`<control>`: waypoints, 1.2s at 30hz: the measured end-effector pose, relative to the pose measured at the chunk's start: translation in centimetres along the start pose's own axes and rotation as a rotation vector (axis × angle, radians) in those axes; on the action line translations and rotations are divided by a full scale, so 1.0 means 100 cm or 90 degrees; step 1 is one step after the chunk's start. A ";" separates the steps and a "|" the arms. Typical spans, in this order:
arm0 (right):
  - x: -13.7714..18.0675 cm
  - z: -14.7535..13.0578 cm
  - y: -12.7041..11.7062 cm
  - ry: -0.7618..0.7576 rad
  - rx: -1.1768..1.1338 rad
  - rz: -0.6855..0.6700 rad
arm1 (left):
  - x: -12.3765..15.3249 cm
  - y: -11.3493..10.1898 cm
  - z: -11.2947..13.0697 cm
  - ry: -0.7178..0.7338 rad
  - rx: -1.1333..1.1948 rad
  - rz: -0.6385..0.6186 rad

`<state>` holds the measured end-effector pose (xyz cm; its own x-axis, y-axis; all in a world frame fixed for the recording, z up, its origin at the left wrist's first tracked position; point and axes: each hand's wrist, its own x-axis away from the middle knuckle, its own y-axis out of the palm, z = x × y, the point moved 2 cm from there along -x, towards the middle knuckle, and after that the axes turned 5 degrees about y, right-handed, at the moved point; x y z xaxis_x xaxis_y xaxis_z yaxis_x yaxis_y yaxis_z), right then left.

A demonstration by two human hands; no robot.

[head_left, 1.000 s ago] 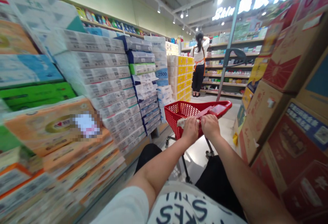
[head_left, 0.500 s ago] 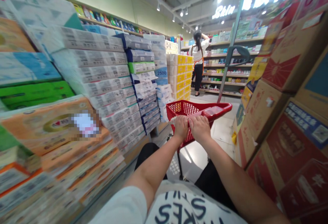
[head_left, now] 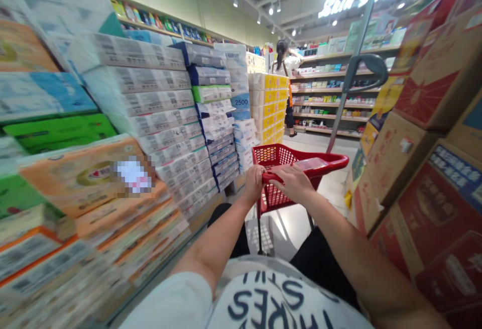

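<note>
A red shopping cart [head_left: 327, 160] with a mesh basket stands in the aisle in front of me. My left hand [head_left: 253, 184] is closed around the near rim of the basket at its left corner. My right hand [head_left: 291, 183] rests on the same rim just to the right, fingers curled over the red edge. A flat pink panel lies on the cart's top toward the right. The basket's inside is mostly hidden by my hands.
Stacked tissue packs [head_left: 150, 113] line the left side. Red and brown cardboard boxes [head_left: 422, 133] are piled on the right. A grey handled pole [head_left: 354, 83] leans beyond the cart. A person [head_left: 284, 75] stands at far shelves. Pale floor [head_left: 331, 188] runs ahead.
The cart and both hands have shifted left and closer to the tissue stacks. A pale cloth seen under my left hand earlier is no longer visible. The far person has moved left.
</note>
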<state>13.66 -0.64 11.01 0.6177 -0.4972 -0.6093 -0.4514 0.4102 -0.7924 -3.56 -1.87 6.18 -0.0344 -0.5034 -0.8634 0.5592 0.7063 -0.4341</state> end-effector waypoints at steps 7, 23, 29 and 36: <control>0.010 0.006 0.003 0.017 0.024 0.066 | -0.005 0.002 0.012 -0.243 0.090 0.082; 0.019 -0.024 0.004 0.080 0.013 0.066 | -0.010 -0.017 0.048 -0.252 0.065 0.225; 0.010 0.024 -0.025 0.062 -0.065 -0.025 | -0.020 -0.027 0.077 -0.024 0.043 0.032; 0.007 0.101 -0.022 0.352 0.020 -0.153 | -0.021 -0.013 0.074 0.000 -0.079 -0.110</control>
<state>21.59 5.87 12.59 0.2698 -0.8992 -0.3443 -0.3160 0.2551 -0.9138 1.93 -5.44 10.42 -0.1205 -0.6226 -0.7732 0.4382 0.6655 -0.6042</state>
